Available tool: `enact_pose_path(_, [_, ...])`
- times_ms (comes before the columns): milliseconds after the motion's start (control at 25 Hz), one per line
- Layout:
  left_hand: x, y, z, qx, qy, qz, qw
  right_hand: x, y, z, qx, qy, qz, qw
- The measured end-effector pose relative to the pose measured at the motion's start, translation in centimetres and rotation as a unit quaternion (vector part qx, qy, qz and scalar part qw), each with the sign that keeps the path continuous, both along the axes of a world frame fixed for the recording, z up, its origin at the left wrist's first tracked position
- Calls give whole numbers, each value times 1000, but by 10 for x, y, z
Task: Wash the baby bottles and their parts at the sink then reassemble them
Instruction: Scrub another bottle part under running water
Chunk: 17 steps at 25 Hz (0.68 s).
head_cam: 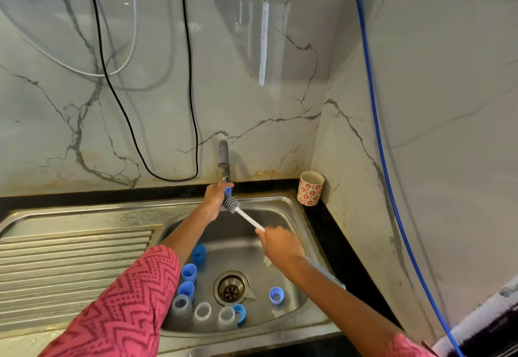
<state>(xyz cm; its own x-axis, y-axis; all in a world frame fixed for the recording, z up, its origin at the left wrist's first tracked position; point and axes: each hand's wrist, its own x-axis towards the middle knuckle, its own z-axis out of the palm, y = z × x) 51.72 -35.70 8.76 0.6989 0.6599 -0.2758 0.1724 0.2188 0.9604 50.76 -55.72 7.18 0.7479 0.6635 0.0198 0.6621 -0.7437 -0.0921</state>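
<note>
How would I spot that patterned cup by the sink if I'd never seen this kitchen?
Start at the steel sink and go to its far right corner, where the two marble walls meet. On the black counter there stands a cup, upright and alone. It is cream with red flower prints, unlike the blue and clear bottle parts in the basin.

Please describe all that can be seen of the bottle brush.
The bottle brush has a thin white handle and a grey ribbed head. It slants over the sink below the tap. The right hand grips the handle end. The head meets a small blue part that the left hand holds.
</note>
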Motion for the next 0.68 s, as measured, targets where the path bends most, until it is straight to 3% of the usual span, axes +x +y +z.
enact_pose_path(200, [-5, 7, -3, -4, -1, -21, 1000, 25, 0, 14, 7, -80, 12, 997])
enact_pose_path(400, [-9, 7, -4, -62, 7, -37, 997, 26, 10, -10, 64, 87, -29, 994])
enact_pose_path(520, [-21, 18, -2, -146, -17, -67, 987, 32, 9, -12, 78, 117, -23, 990])
enact_pose_path(680, [-35, 32, -1, -108, 30, -73, 991, 40, 6, -7, 112, 181, -38, 976])
